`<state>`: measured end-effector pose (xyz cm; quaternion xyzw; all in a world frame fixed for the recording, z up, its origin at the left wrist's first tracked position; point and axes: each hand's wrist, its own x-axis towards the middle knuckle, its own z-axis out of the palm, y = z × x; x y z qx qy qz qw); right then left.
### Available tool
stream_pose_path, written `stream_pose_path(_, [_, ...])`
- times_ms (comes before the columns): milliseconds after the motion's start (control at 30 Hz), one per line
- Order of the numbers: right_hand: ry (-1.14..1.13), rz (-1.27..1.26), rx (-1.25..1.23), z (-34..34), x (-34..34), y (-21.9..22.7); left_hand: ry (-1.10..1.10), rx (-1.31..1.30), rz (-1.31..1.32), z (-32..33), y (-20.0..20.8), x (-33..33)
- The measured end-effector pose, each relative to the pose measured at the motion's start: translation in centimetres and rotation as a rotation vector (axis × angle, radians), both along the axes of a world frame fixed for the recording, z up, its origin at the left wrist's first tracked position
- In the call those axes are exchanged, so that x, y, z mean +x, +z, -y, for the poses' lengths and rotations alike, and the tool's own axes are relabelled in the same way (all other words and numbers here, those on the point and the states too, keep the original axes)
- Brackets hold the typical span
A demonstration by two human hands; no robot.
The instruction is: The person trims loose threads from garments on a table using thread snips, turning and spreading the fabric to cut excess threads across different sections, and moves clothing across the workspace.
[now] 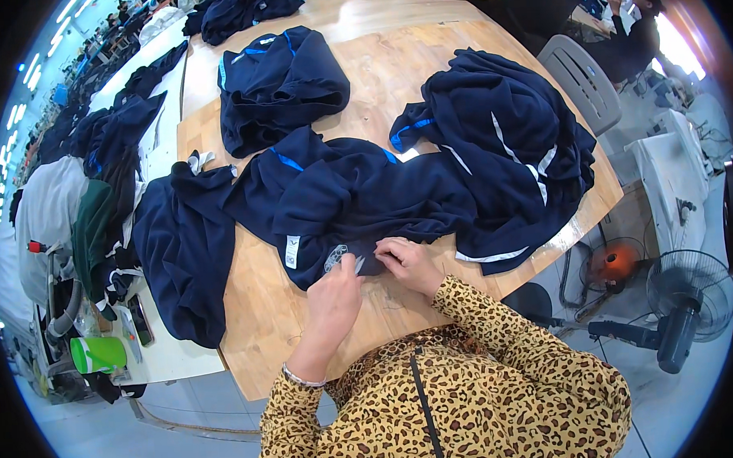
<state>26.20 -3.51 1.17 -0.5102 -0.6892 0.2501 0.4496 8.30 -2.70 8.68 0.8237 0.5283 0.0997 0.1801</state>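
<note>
one wooden table [265,317] | left grip [335,299]: pinching one metal tool [359,265] | right grip [411,264]: pinching one navy garment [357,193]

No words or numbers can be read. A white rectangular label [291,252] stands on the dark navy garment [357,189] near the front edge of the bench [264,313]; it bears a small dark mark at its upper end and a square, code-like patch at its lower end. A pale outlined figure [335,256] beside the left hand [335,299] is too small to make out.
</note>
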Motion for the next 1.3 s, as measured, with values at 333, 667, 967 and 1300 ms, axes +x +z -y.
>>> stream_pose_path(333, [-0.022,-0.046,-0.034,-0.2,0.3,0.0,-0.084,-0.04,-0.046,-0.8,0.0,0.9])
stream_pose_path(667, [-0.008,-0.072,-0.081,-0.4,0.7,-0.3,-0.144,0.009,-0.091,-1.2,-0.7,1.8])
stream_pose_path(967, [-0.024,-0.058,-0.069,-0.5,0.7,-0.5,-0.121,0.004,-0.056,-1.1,-1.7,1.7])
stream_pose_path(1300, [-0.033,-0.123,-0.191,-0.9,1.0,0.0,-0.079,-0.02,-0.052,-1.0,-1.2,1.8])
